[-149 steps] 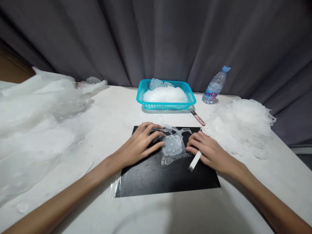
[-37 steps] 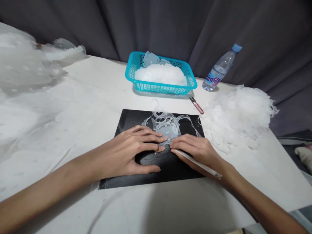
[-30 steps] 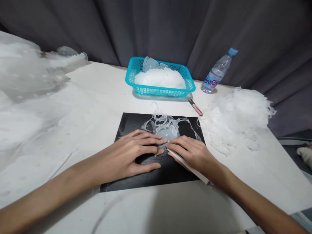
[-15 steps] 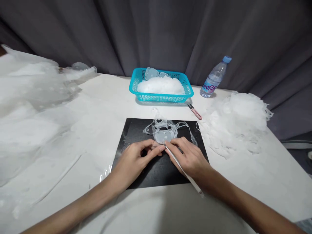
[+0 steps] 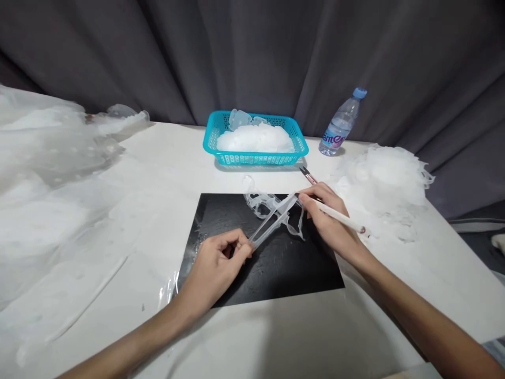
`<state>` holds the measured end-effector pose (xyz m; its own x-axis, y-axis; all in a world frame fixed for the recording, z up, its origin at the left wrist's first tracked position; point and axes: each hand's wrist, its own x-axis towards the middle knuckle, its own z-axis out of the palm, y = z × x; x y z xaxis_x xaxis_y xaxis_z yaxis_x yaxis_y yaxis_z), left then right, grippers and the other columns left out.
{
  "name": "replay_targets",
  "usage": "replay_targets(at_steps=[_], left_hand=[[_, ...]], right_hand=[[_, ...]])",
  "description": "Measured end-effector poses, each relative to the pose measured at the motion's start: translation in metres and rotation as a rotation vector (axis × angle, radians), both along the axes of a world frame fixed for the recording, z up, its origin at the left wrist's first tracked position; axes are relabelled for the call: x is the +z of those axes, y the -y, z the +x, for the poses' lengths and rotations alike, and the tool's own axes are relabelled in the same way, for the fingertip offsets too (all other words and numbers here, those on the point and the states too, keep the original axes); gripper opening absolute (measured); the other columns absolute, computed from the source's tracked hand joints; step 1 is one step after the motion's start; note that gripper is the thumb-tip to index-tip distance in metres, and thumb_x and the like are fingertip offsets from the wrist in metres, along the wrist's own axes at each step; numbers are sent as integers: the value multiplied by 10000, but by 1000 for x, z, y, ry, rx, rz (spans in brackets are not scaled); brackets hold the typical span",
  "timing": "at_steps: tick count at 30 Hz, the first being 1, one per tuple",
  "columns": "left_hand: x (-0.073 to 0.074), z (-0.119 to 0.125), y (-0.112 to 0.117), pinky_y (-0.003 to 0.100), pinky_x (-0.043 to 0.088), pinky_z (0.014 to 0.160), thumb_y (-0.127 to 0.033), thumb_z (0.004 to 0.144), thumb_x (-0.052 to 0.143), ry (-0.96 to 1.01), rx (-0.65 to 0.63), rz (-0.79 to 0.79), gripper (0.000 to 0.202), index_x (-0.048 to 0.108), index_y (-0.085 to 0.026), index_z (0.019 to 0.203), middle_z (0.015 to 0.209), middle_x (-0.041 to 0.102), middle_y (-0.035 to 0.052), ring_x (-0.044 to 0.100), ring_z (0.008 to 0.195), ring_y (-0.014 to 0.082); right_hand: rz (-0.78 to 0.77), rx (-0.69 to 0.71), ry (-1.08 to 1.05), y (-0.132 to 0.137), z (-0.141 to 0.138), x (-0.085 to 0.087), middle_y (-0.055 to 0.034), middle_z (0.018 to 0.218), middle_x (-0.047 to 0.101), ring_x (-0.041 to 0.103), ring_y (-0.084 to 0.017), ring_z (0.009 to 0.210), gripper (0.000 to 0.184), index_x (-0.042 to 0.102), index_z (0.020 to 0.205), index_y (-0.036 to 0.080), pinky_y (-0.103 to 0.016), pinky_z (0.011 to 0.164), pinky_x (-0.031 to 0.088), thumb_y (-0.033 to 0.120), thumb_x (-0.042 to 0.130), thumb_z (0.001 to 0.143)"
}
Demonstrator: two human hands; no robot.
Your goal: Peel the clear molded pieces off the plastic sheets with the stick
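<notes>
Right hand (image 5: 328, 225) has drawn away from the left hand (image 5: 221, 258) since half a second ago, toward the black mat's (image 5: 284, 273) far right. Between them stretches translucent plastic film (image 5: 281, 211), apparently held at both ends to keep it taut: left thumb and fingers pinch its near end; right fingertips seem to hold the other while gripping a white pen-like tool (image 5: 343, 218). Bare mat lies open toward its near edge; beyond the far edge, thread snips (image 5: 310, 178) crowd the right knuckles, the turquoise basket (image 5: 256, 158) behind.
</notes>
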<state>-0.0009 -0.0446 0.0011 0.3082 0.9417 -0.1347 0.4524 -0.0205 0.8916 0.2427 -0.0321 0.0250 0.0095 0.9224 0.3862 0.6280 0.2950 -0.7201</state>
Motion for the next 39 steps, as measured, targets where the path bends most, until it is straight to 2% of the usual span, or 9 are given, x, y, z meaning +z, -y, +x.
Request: replay_targets(at_steps=[5,9,12,15,20,22,28,36,39], left_hand=[[17,-1,-7,250,324,581,-380,937,551,-14,-92,-29,357,471,-199,640,624,500,-32,468,621,138],[36,-9,-10,231,319,515,-548,911,649,42,33,-21,513,429,-203,602,543,418,-55,397,527,111],[38,-11,-11,230,391,494,-621,963,583,143,5,-142,505,568,-201,682,523,525,-33,478,503,129],[29,-8,-14,266,547,616,-633,969,578,295,-91,-313,493,735,-177,870,758,739,51,674,697,197],[22,-5,-18,309,566,903,-464,968,683,430,-69,-364,333,817,-169,1044,1065,793,85,714,986,232],[24,-6,-18,322,552,943,-452,982,672,462,-63,-370,338,820,-176,1108,1138,790,99,697,1072,248],[24,-6,-16,357,498,1044,-444,977,691,499,-55,-383,350,811,-188,1184,1209,790,116,700,1128,259],[20,-5,-13,418,479,1130,-427,930,759,616,10,-447,400,780,-197,1256,1212,798,116,735,1132,279],[18,-3,-11,403,500,1115,-408,929,767,656,12,-455,382,783,-201,1251,1217,796,114,736,1130,270]], right_hand=[[77,172,17,12,-8,-1,-69,1023,642,655,-194,948,144,674,1092,199,-341,867,560,212,542,1037],[199,276,116,30,-25,-10,-92,1035,639,665,-194,954,220,653,1226,184,-343,868,600,173,523,1048],[267,315,243,36,-33,-16,-99,999,661,678,-194,916,236,655,1243,154,-325,832,610,147,525,1046],[283,360,345,42,-39,-19,-101,987,676,671,-184,851,238,655,1241,137,-298,737,596,136,524,1043],[119,449,198,48,-35,-12,-81,1031,669,632,-199,934,347,564,1392,176,-350,838,580,171,513,1049],[95,433,132,46,-27,-10,-70,1008,652,604,-218,952,357,570,1394,207,-397,868,558,177,515,1042],[170,159,183,37,-13,-18,-96,1095,623,527,-267,1079,265,669,1094,239,-487,961,469,133,430,1054],[67,101,287,36,-21,-22,-78,1008,664,543,-245,909,259,580,1265,209,-438,853,411,194,385,1096],[-31,168,271,34,-21,-20,-52,995,672,549,-233,895,169,598,1196,221,-415,832,394,248,471,1087]])
